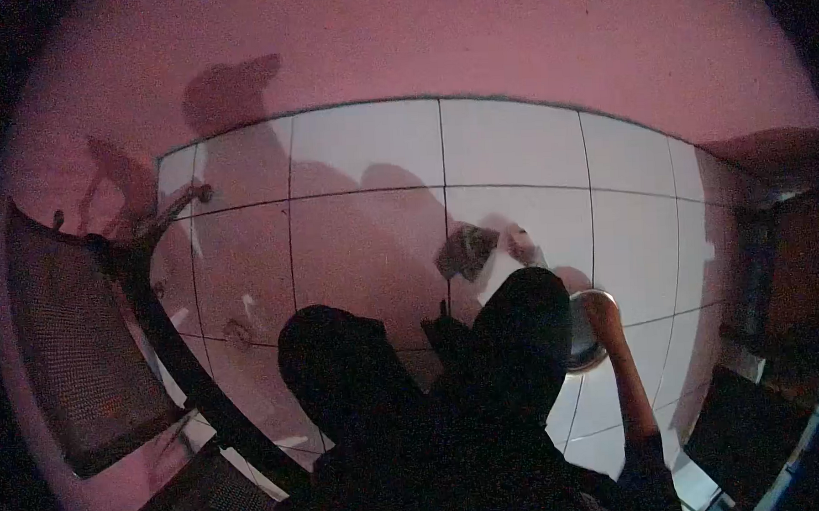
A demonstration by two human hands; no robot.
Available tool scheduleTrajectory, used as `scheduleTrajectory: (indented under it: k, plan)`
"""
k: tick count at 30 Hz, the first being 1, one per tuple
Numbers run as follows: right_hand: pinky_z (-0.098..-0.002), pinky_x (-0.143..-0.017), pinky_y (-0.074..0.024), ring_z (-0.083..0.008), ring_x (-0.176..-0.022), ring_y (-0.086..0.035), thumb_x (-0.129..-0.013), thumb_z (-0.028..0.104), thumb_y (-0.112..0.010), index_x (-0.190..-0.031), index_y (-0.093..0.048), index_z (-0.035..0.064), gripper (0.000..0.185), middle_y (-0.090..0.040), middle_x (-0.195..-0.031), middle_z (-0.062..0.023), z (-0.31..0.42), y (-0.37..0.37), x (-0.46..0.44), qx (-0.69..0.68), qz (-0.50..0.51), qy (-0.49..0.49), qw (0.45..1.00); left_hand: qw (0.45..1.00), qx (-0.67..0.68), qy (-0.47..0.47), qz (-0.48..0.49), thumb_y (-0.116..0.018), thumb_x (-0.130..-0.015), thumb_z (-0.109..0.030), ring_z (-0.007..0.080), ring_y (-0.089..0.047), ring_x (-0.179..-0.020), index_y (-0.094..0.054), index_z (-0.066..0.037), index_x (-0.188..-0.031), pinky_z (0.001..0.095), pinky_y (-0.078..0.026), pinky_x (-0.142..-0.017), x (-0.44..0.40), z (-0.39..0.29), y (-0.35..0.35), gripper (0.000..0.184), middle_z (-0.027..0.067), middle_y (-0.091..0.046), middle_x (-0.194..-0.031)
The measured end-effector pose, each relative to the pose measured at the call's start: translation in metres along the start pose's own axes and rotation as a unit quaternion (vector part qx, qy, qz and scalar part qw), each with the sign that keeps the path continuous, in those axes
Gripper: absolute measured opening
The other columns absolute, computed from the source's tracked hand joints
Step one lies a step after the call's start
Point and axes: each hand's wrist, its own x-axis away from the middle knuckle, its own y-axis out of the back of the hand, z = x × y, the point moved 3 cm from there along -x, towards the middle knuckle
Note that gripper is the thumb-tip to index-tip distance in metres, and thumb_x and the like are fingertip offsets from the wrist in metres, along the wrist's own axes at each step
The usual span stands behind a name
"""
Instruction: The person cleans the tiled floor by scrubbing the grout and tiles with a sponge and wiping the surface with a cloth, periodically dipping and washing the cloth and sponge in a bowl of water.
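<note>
My right hand reaches down at a round bowl-like dish with a shiny metal rim, just right of my dark-clothed knee. The fingers overlap the upper part of the dish; the dim light hides their shape and anything they may hold. What lies inside the dish is too dark to make out. My left hand does not show; the area around my other knee is nearly black. Past my right knee lies a crumpled dark and white item, its kind unclear.
White floor tiles meet a pink wall. A dark mesh-backed chair stands at the left, its leg reaching toward the wall. Dark furniture is at the right. My shadow falls across tiles and wall.
</note>
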Motion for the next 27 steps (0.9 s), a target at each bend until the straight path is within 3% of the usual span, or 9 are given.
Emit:
scheduleTrajectory:
  k: [1,2,3,6,8,12,15,22,27]
  plan:
    - [-0.04,-0.083,-0.0481,-0.0299,-0.098,-0.059,-0.091,0.031,-0.055,-0.115,-0.055,0.0004,0.039,-0.06,-0.108,-0.0193,0.011,-0.019,-0.047,-0.266,-0.08,0.081,0.957,1.0,-0.001,0.007,0.0,-0.05,-0.093,-0.036,0.0309,-0.059,-0.101,-0.052,-0.007,-0.123,0.0474,-0.043,-0.089,0.005,0.001,0.006,0.042,0.0156,-0.059,-0.111]
    - [-0.0388,-0.082,-0.0485,-0.0317,-0.099,-0.058,-0.089,0.031,-0.059,-0.117,-0.053,-0.0003,0.043,-0.057,-0.111,-0.0211,0.062,-0.015,-0.078,-0.059,-0.157,0.148,0.975,1.0,-0.004,0.012,0.002,-0.05,-0.093,-0.036,0.0309,-0.059,-0.101,-0.052,-0.007,-0.123,0.0474,-0.043,-0.089,0.01,0.003,0.013,0.042,0.0156,-0.059,-0.111]
    - [-0.0446,-0.088,-0.046,-0.04,-0.103,-0.056,-0.078,0.033,-0.071,-0.129,-0.041,0.0012,0.067,-0.052,-0.116,-0.0255,0.08,-0.029,-0.107,-0.099,-0.122,0.128,0.979,1.0,-0.01,0.014,-0.001,-0.05,-0.093,-0.036,0.0308,-0.059,-0.101,-0.052,-0.007,-0.123,0.0474,-0.043,-0.089,0.011,0.004,0.018,0.042,0.0156,-0.059,-0.111]
    - [-0.0483,-0.088,-0.0455,-0.0418,-0.109,-0.052,-0.066,0.047,-0.077,-0.135,-0.03,0.0024,0.095,-0.049,-0.118,-0.0251,0.105,-0.067,-0.146,0.065,-0.104,0.014,0.992,0.999,-0.018,0.026,-0.009,-0.05,-0.093,-0.035,0.0307,-0.059,-0.101,-0.052,-0.007,-0.122,0.0475,-0.043,-0.089,0.025,0.005,0.037,0.041,0.0156,-0.059,-0.111]
    - [-0.0519,-0.087,-0.0445,-0.0421,-0.113,-0.048,-0.057,0.06,-0.078,-0.136,-0.026,0.0008,0.111,-0.049,-0.12,-0.0225,0.123,-0.066,-0.132,0.128,-0.054,-0.172,0.975,0.999,-0.023,0.041,-0.016,-0.05,-0.093,-0.035,0.0307,-0.059,-0.101,-0.052,-0.007,-0.122,0.0475,-0.043,-0.089,0.04,0.006,0.043,0.041,0.0156,-0.059,-0.111]
    - [-0.0556,-0.088,-0.043,-0.0426,-0.118,-0.043,-0.063,0.059,-0.075,-0.127,-0.037,-0.0034,0.097,-0.05,-0.12,-0.0203,0.096,-0.098,-0.144,0.153,-0.04,-0.121,0.98,0.998,-0.021,0.056,-0.025,-0.05,-0.093,-0.035,0.0305,-0.059,-0.101,-0.052,-0.007,-0.122,0.0476,-0.043,-0.089,0.054,0.006,0.047,0.04,0.0156,-0.059,-0.11]
    - [-0.0425,-0.094,-0.0441,-0.0342,-0.111,-0.05,-0.066,0.056,-0.074,-0.123,-0.043,0.0014,0.085,-0.046,-0.122,-0.0188,0.124,-0.084,-0.13,0.075,-0.089,-0.306,0.945,0.997,-0.019,0.061,-0.035,-0.05,-0.093,-0.035,0.0304,-0.059,-0.101,-0.053,-0.007,-0.121,0.0477,-0.043,-0.089,0.058,0.005,0.049,0.04,0.0155,-0.059,-0.11]
    - [-0.0385,-0.088,-0.0465,-0.0279,-0.103,-0.055,-0.072,0.052,-0.072,-0.118,-0.047,0.0006,0.073,-0.052,-0.113,-0.0161,0.054,-0.115,-0.165,-0.168,-0.174,-0.134,0.961,0.996,-0.023,0.077,-0.039,-0.05,-0.093,-0.034,0.0302,-0.059,-0.101,-0.053,-0.007,-0.121,0.0479,-0.043,-0.089,0.077,-0.005,0.046,0.039,0.0155,-0.059,-0.11]
    - [-0.0363,-0.085,-0.0479,-0.0244,-0.098,-0.057,-0.075,0.049,-0.07,-0.114,-0.049,0.0002,0.066,-0.055,-0.108,-0.0146,-0.016,-0.139,-0.193,-0.449,-0.149,0.029,0.881,0.996,-0.02,0.068,-0.049,-0.05,-0.093,-0.034,0.03,-0.059,-0.101,-0.054,-0.007,-0.12,0.048,-0.043,-0.089,0.087,-0.009,0.05,0.039,0.0155,-0.059,-0.109]
